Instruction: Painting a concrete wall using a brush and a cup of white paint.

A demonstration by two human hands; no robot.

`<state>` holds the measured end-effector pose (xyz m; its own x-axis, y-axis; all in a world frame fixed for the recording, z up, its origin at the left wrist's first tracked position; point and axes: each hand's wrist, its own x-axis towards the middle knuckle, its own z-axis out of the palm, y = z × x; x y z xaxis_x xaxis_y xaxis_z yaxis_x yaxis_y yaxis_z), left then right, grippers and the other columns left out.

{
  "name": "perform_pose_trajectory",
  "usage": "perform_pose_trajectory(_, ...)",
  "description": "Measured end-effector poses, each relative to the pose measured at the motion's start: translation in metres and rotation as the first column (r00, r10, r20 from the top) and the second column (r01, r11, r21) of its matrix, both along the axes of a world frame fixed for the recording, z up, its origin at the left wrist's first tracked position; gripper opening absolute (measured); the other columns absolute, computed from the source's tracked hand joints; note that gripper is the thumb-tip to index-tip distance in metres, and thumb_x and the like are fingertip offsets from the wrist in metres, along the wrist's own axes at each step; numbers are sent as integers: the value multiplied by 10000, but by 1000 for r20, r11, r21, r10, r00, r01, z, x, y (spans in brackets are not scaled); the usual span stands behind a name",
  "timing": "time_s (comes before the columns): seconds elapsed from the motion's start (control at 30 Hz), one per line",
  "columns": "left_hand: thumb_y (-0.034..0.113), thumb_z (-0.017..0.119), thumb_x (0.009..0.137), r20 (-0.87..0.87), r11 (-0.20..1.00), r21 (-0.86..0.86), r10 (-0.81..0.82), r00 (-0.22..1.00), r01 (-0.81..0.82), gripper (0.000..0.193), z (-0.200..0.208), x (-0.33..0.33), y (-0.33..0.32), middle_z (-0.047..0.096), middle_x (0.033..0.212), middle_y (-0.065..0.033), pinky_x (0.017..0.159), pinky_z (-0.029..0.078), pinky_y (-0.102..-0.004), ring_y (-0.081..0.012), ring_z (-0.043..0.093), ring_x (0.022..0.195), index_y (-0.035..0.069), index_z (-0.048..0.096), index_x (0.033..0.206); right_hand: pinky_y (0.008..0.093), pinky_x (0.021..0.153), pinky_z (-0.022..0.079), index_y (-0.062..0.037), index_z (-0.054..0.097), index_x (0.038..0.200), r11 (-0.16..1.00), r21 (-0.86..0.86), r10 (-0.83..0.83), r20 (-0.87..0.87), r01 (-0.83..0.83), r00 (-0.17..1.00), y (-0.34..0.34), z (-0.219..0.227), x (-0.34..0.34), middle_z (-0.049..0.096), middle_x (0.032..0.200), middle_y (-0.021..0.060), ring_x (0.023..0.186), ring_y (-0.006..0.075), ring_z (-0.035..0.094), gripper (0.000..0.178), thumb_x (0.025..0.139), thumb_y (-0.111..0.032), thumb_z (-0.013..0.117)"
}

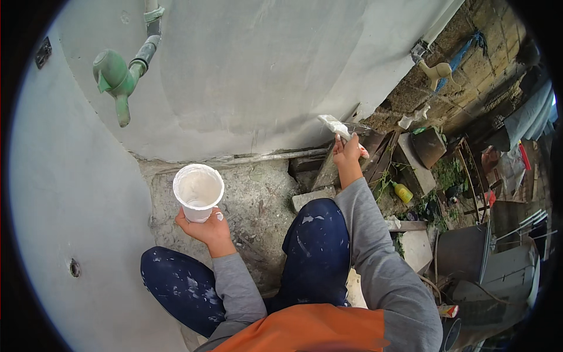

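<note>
My left hand (206, 230) is wrapped round the lower part of a white cup-shaped container (199, 190), its rim coated with white paint. Pale paint shows inside it, and the container is held nearly upright above the concrete floor. A smear of white sits on my fingers. Out to the right, my right hand (347, 154) grips the handle of a paintbrush (336, 125). White paint covers the brush head, which points up and left close to the lower right part of the grey-white wall (252, 76). Whether the bristles touch the wall I cannot tell.
A green tap (117, 82) juts from the wall at upper left; a beige tap (437, 73) hangs at upper right. A pipe (275, 156) runs along the wall's foot above the rough concrete floor (258, 193). Boards, a yellow bottle (402, 192) and clutter lie right.
</note>
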<state>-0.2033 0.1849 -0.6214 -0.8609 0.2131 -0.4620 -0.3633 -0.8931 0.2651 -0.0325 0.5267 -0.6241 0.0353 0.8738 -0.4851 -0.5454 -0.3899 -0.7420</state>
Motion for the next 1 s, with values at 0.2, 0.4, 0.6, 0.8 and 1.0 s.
perform_pose_trajectory(0.2,322,463,873,-46,1000,27,3,999,-2,360,-7,-4,-4,634,997,-70,639,493,-335,-202,615,827,53,588,1076,289,662,483,-96,486,1209,988,-41,-146,28,147,989,32,3,-43,574,1155,36,842,191,595,437,951,-449,513)
perform_pose_trajectory(0.4,327,472,871,-28,995,-74,63,998,-65,371,-7,-8,-13,624,1006,-59,655,495,-326,-199,620,856,43,584,1081,320,801,520,-26,415,1264,964,223,-105,-187,146,977,25,95,-45,528,1252,73,1035,182,578,501,979,-431,487)
perform_pose_trajectory(0.6,337,474,871,-45,998,-37,40,998,-42,353,-19,-10,-3,625,999,-56,646,485,-330,-194,615,851,61,596,1054,304,840,486,-132,475,1235,929,356,-103,-11,100,995,-3,41,-26,567,1176,27,1011,150,575,398,981,-439,492)
perform_pose_trajectory(0.8,347,464,871,-41,1000,-24,0,999,-1,344,-7,-3,0,621,942,-50,589,455,-318,-183,590,765,68,596,1022,287,690,515,-136,494,1169,985,-133,-103,73,112,992,27,-50,-41,606,1053,44,834,171,600,362,945,-414,558)
perform_pose_trajectory(1.0,351,465,872,-53,997,-64,31,998,-34,343,-17,-6,-9,622,939,-48,561,450,-326,-189,593,745,67,593,1014,269,702,540,-100,436,1217,974,-75,-211,59,215,976,34,17,-75,543,1188,90,926,214,603,400,940,-350,579)
